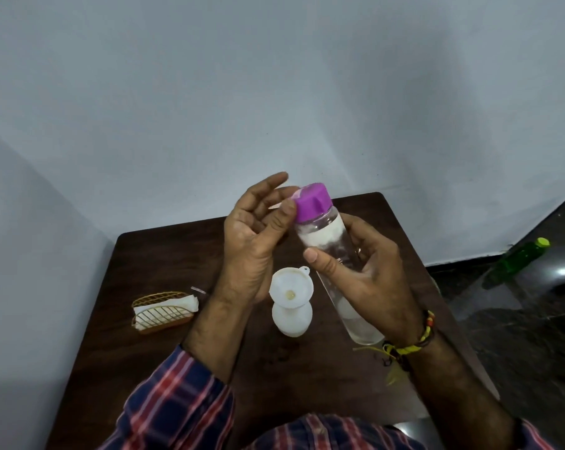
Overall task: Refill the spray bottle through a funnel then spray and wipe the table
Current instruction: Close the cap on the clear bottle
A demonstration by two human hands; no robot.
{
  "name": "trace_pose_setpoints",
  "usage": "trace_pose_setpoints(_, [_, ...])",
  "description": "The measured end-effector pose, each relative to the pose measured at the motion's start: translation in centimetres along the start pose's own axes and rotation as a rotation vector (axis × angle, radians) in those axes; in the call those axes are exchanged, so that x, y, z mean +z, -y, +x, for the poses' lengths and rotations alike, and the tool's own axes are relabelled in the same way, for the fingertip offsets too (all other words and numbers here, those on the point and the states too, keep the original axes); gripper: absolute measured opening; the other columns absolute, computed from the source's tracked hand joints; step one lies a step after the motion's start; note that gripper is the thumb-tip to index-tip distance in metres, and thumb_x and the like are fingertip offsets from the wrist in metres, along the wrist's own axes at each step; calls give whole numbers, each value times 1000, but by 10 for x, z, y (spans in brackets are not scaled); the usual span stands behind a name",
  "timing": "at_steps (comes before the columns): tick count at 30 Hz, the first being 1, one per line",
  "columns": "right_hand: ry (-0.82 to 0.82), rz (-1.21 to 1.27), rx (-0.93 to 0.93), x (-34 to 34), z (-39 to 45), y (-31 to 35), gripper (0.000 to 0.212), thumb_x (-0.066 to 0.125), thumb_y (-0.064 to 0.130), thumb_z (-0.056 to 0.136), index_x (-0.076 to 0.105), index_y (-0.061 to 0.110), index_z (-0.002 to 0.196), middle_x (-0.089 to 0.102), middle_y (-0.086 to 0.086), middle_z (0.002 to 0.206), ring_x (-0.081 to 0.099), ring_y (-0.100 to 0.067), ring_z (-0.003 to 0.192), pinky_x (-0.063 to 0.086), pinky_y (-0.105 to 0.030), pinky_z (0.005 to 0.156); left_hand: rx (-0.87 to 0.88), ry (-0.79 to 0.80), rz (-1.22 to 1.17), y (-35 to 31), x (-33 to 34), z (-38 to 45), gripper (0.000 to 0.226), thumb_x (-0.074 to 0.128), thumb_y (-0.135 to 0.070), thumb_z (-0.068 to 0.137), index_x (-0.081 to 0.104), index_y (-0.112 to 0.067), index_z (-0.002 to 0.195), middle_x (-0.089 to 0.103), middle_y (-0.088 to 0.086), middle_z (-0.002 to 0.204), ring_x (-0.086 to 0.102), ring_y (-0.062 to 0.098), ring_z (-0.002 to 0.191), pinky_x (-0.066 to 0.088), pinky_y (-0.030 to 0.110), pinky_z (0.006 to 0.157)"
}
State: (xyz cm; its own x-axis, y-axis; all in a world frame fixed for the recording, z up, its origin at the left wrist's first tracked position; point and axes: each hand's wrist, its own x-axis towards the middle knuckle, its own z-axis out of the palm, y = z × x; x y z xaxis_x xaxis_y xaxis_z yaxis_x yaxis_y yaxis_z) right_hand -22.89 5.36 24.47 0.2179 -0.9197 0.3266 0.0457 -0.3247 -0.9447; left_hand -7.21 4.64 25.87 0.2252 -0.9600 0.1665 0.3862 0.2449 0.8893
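Above the table (164, 254), the right hand (368, 274) grips a clear bottle (333, 251), tilted, its purple cap (312, 203) on. The left hand (258, 235) has its thumb against the cap, fingers loosely spread. Below them a white funnel (290, 287) sits in the spray bottle (292, 319). A napkin holder (162, 311) stands to the left.

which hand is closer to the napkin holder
Left. The left hand is raised above the table, up and to the right of the napkin holder. The right hand grips the clear bottle farther right, beyond the funnel.
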Motion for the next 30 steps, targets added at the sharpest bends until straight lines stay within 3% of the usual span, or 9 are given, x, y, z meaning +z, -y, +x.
trace_pose_setpoints(5, [-65,-103,-17,3,-1,0,49,80,27,78,63,13,122,72,3,102,71,-11,90,57,-23,78,67,-71,72,1,2,-9,36,68,-26,84,67,-2,109,73,9,99,68,21,93,56,32,80])
trace_pose_setpoints(10, [-46,-84,-20,7,-4,-2,51,81,24,79,62,9,124,73,1,107,71,-11,95,58,-25,82,84,-113,182,-6,15,-14,46,79,-23,69,67,-2,108,75,5,90,71,15,84,56,25,72])
trace_pose_setpoints(14, [-4,-78,-3,9,-7,-2,53,78,26,80,62,8,126,73,1,108,71,-11,97,57,-24,83,-1,-18,50,-8,1,-15,52,71,-13,75,58,-1,124,75,7,86,72,18,80,56,27,71])
trace_pose_setpoints(17, [-25,-110,-2,14,-10,-4,53,80,27,80,61,11,127,73,3,107,71,-12,96,59,-30,83,-41,0,22,-7,-5,-20,59,68,-15,79,50,-3,134,75,4,88,70,17,84,57,30,76])
trace_pose_setpoints(19, [-40,-151,-23,17,-13,-6,54,82,27,79,61,12,127,73,4,107,72,-12,95,60,-33,82,-16,-52,89,-7,-2,-23,64,74,-21,73,54,-3,131,75,9,93,71,20,87,57,30,76])
trace_pose_setpoints(23, [-8,-162,-40,20,-16,-4,48,80,26,81,63,13,124,73,5,104,72,-13,92,60,-35,80,23,-94,163,-9,-4,-24,51,79,-19,64,68,-1,110,76,9,95,72,18,86,56,23,72])
trace_pose_setpoints(30, [115,-69,54,35,-14,-15,45,77,20,85,63,11,126,74,1,106,71,-19,97,59,-42,84,49,-96,133,-13,-33,-29,63,81,-18,65,63,-1,122,71,19,95,69,23,86,56,27,74])
